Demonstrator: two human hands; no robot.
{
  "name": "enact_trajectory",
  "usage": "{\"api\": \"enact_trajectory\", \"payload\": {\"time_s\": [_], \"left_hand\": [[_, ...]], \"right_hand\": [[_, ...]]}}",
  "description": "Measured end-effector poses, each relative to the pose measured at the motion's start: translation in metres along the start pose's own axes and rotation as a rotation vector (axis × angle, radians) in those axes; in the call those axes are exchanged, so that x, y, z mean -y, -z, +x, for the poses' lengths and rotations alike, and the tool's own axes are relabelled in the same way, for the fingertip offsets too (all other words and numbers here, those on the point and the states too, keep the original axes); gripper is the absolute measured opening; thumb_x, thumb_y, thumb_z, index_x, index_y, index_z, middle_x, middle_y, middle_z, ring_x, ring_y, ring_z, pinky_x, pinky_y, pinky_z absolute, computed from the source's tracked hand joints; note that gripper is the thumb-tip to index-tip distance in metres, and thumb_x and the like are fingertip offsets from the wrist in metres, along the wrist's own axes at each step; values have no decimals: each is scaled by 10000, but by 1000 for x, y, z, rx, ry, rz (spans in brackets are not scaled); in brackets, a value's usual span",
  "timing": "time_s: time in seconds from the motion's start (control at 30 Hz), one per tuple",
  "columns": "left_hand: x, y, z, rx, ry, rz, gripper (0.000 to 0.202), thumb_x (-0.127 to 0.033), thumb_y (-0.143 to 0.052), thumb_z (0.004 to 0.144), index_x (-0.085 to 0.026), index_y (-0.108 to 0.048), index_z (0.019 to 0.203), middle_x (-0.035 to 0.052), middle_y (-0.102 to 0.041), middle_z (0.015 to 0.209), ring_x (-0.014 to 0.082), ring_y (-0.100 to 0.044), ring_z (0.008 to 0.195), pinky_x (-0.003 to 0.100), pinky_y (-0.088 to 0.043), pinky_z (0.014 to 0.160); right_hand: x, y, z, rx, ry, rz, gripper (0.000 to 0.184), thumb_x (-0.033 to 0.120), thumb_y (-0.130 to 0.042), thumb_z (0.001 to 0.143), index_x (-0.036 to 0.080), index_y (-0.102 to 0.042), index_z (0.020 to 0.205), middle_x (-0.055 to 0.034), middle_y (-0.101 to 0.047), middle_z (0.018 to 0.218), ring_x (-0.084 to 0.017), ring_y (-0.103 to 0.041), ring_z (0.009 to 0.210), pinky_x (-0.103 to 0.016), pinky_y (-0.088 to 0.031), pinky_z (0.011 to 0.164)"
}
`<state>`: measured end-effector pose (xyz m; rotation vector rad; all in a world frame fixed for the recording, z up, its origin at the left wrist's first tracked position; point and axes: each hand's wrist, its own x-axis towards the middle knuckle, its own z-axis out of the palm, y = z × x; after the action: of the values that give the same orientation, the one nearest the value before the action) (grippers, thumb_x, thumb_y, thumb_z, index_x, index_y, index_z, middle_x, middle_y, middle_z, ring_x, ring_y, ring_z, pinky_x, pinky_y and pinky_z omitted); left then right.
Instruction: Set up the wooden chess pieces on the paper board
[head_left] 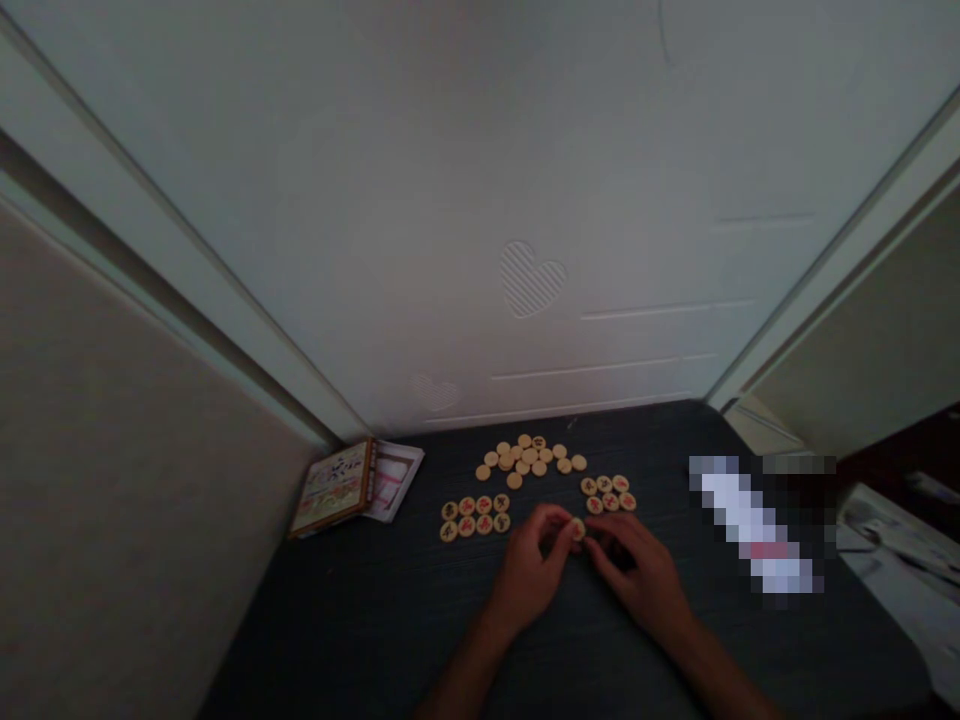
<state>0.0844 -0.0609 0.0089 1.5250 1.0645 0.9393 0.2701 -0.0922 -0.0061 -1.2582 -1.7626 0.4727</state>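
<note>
A round wooden Chinese chess piece (576, 529) is held between the fingertips of my left hand (536, 560). The fingers of my right hand (641, 565) are closed at the same piece, pressing its right edge. To the left of my hands, several face-up Chinese chess pieces (475, 516) with red and dark characters form two neat rows. Just beyond my right hand, a smaller block of pieces (608, 494) also lies in two rows. Farther back sits a loose scatter of pieces (529, 456), mostly with blank faces up.
At the back left of the dark table (360, 620), a picture-covered box (334, 488) rests beside some printed papers (394, 478). A blurred-out white object (757, 530) lies at the right edge. Behind the table rises a white panel (420, 250) with heart reliefs.
</note>
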Motion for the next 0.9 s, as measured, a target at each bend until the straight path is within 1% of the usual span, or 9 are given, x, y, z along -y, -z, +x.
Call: {"api": "enact_trajectory", "payload": {"time_s": [0.13,0.2,0.3,0.37,0.43,0.53,0.63,0.77,0.9], "left_hand": [[-1,0,4,-42,-82,189,170,-345,-567,990,-228,-669,1060,44,-740,992,194,-706,898,327,-577,820],[-1,0,7,-39,-149,314,155,-300,-552,994,-239,-673,1069,43,-729,1011,200,-693,916,343,-572,834],[0,0,13,-34,-251,512,149,-251,-541,991,-249,-668,1069,45,-719,1047,230,-674,993,393,-553,896],[3,-1,16,-44,-285,598,156,-238,-535,993,-249,-658,1088,50,-715,1078,244,-667,1029,415,-547,917],[6,-2,18,-58,-293,651,171,-231,-519,1002,-246,-649,1111,54,-707,1090,243,-667,1030,415,-551,911],[8,-4,20,-86,-305,689,170,-234,-508,1009,-245,-653,1096,57,-695,1073,233,-671,1008,397,-557,897],[8,-5,19,-107,-305,664,160,-258,-519,1010,-248,-654,1095,55,-691,1072,229,-673,1016,384,-561,901],[9,-3,15,-103,-276,617,184,-281,-571,981,-244,-633,1150,66,-680,1135,242,-670,1041,401,-568,914],[14,-1,13,-87,-292,596,191,-219,-600,943,-240,-627,1131,65,-674,1131,245,-669,1031,410,-575,902]], "right_hand": [[2,5,2,-75,-38,-48,214,276,-583,949,255,-702,1126,-69,-738,975,-210,-713,812,-329,-612,708],[3,7,3,-105,-49,-61,205,268,-572,953,253,-706,1107,-68,-740,967,-218,-714,830,-340,-607,726],[4,9,5,-126,-62,-67,202,254,-560,962,255,-703,1106,-66,-743,982,-221,-716,862,-353,-602,768],[5,9,5,-132,-66,-69,202,248,-554,967,257,-703,1103,-65,-745,990,-223,-717,881,-360,-600,792],[5,9,5,-134,-61,-72,205,245,-550,968,257,-706,1100,-67,-747,995,-228,-718,900,-365,-600,803],[5,9,5,-138,-45,-69,212,249,-544,969,257,-706,1106,-70,-748,1006,-233,-720,914,-368,-603,805],[2,10,5,-143,-40,-92,208,253,-543,970,257,-707,1098,-70,-744,1008,-234,-715,919,-380,-599,820],[-11,16,6,-196,-40,-181,206,268,-561,963,256,-698,1116,-86,-728,1047,-262,-686,987,-443,-577,886],[-25,21,8,-251,-86,-264,220,294,-578,962,244,-691,1144,-108,-705,1130,-283,-646,1077,-502,-538,966]]}}
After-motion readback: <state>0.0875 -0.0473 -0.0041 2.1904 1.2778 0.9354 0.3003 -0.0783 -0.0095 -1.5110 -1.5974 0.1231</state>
